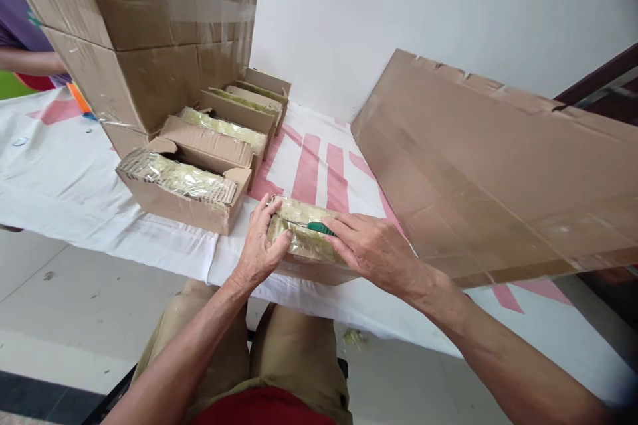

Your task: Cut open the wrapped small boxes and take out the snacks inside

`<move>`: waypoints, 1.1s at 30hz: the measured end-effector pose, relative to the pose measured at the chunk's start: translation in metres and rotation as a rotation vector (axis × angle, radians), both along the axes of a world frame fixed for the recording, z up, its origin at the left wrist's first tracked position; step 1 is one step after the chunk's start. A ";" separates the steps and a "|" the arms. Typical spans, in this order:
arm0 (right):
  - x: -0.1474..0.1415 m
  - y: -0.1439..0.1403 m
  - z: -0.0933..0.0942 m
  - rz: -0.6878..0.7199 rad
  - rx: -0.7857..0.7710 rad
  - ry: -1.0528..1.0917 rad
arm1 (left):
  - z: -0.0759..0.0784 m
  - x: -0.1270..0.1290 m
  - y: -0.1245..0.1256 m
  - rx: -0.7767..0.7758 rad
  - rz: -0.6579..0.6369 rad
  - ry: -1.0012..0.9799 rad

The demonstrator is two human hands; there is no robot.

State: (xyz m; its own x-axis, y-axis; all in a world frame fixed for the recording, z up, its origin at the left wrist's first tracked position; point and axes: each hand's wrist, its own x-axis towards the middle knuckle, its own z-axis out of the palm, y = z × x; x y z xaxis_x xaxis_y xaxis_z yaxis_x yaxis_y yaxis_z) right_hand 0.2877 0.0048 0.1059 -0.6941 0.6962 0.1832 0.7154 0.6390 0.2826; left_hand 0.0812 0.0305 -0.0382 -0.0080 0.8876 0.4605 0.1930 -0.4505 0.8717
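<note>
The small brown cardboard box with a clear-taped, yellowish top (312, 249) stood on the white cloth with pink bands (50, 153) at the centre of the frame, near the table's front edge, presumably to keep it within reach of both hands.

The left hand (262, 239) lay over the box's left end, thumb and fingers spread apart and touching the top; this likely braced the box against sliding. The right hand (376, 249) was closed around a green-handled tool with a thin shaft (319, 228), aligned along the top and directed toward the left hand. The shaft's exact tip could not be made out.

At left of centre, a row of open brown cardboard boxes with yellowish packing (174, 206) extended backward, probably to leave the working area accessible. 2 large brown cardboard structures flanked the area: a tall taped stack (159, 80) at upper left and a leaning flat panel (488, 186) at right.
</note>
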 end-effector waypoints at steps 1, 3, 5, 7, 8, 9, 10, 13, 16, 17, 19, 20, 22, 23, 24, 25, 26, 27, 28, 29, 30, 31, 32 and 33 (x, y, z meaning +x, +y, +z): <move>-0.001 0.000 0.001 0.008 -0.004 -0.009 | 0.000 0.000 0.000 0.004 0.002 -0.001; -0.005 0.000 0.004 0.008 -0.025 -0.032 | -0.001 0.000 -0.001 0.011 0.011 0.002; -0.009 -0.001 0.008 -0.021 -0.057 -0.075 | -0.001 0.000 -0.002 0.015 0.028 0.005; -0.014 -0.002 0.013 -0.061 -0.091 -0.149 | -0.002 0.000 -0.002 0.023 0.042 0.009; -0.016 -0.003 0.016 -0.082 -0.106 -0.191 | -0.002 0.000 -0.003 0.029 0.047 0.012; -0.018 -0.003 0.020 -0.102 -0.120 -0.231 | -0.002 0.000 -0.003 0.034 0.050 0.013; -0.021 -0.004 0.024 -0.124 -0.136 -0.265 | -0.002 0.000 -0.003 0.038 0.051 0.014; -0.030 -0.006 0.034 -0.198 -0.183 -0.324 | -0.002 0.000 -0.004 0.026 0.060 0.015; -0.034 -0.007 0.040 -0.231 -0.217 -0.366 | 0.000 0.000 -0.004 -0.022 0.077 0.027; -0.032 -0.007 0.041 -0.228 -0.214 -0.377 | 0.000 0.000 -0.004 -0.038 0.082 0.031; -0.023 -0.006 0.041 -0.220 -0.179 -0.377 | 0.001 0.000 -0.004 -0.062 0.083 0.034; -0.016 -0.005 0.041 -0.216 -0.155 -0.358 | 0.001 0.000 -0.004 -0.069 0.080 0.032; 0.001 -0.004 0.041 -0.202 -0.134 -0.290 | 0.001 0.000 -0.004 -0.078 0.078 0.023; 0.009 -0.004 0.042 -0.194 -0.144 -0.255 | 0.001 0.000 -0.004 -0.081 0.079 0.017; 0.016 -0.005 0.044 -0.189 -0.158 -0.221 | 0.000 0.000 -0.004 -0.082 0.082 0.012; 0.021 -0.006 0.046 -0.186 -0.172 -0.188 | 0.000 0.000 -0.004 -0.079 0.083 0.009; 0.024 -0.007 0.049 -0.189 -0.180 -0.158 | 0.000 0.000 -0.004 -0.073 0.082 0.009; 0.025 -0.009 0.051 -0.196 -0.185 -0.136 | 0.000 -0.001 -0.004 -0.064 0.080 0.011; 0.023 -0.009 0.052 -0.206 -0.187 -0.117 | 0.000 -0.001 -0.004 -0.054 0.078 0.014; 0.020 -0.009 0.053 -0.216 -0.193 -0.104 | 0.000 -0.001 -0.004 -0.046 0.075 0.016; 0.015 -0.009 0.054 -0.225 -0.208 -0.100 | 0.000 -0.002 -0.004 -0.043 0.071 0.018; 0.009 -0.007 0.053 -0.230 -0.232 -0.108 | 0.000 -0.002 -0.004 -0.044 0.067 0.019; 0.004 -0.004 0.052 -0.234 -0.257 -0.123 | 0.000 -0.003 -0.004 -0.048 0.062 0.019; -0.002 -0.001 0.050 -0.237 -0.280 -0.138 | 0.001 -0.003 -0.004 -0.054 0.059 0.020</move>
State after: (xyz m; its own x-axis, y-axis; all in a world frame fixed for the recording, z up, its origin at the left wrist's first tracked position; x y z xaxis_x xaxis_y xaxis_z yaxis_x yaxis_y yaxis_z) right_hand 0.2856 0.0034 0.1563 -0.5129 0.8500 -0.1200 0.8199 0.5265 0.2248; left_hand 0.0780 0.0262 -0.0377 -0.0523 0.9096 0.4122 0.2353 -0.3900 0.8903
